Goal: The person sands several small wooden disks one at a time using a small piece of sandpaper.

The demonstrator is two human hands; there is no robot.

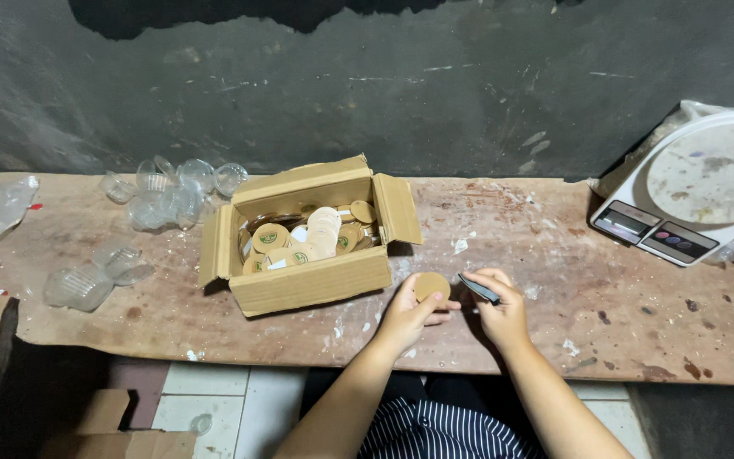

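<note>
Your left hand (408, 310): fingers clamped on brown round disc (431, 286), held just above worktop (554, 255). Your right hand (499, 308): fingers pinched on dark slim tool (478, 288) beside disc. Beyond, open cardboard box (312, 285) holds more discs. Further left, clear plastic cups (172, 191).

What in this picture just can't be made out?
- Small dark tool in the right hand: too small to identify, head view.
- Underside of the round brown cardboard disc: left hand covers it.
- White kitchen scale: cut off by the right edge.
- Open cardboard box: its bottom is buried under discs.
</note>
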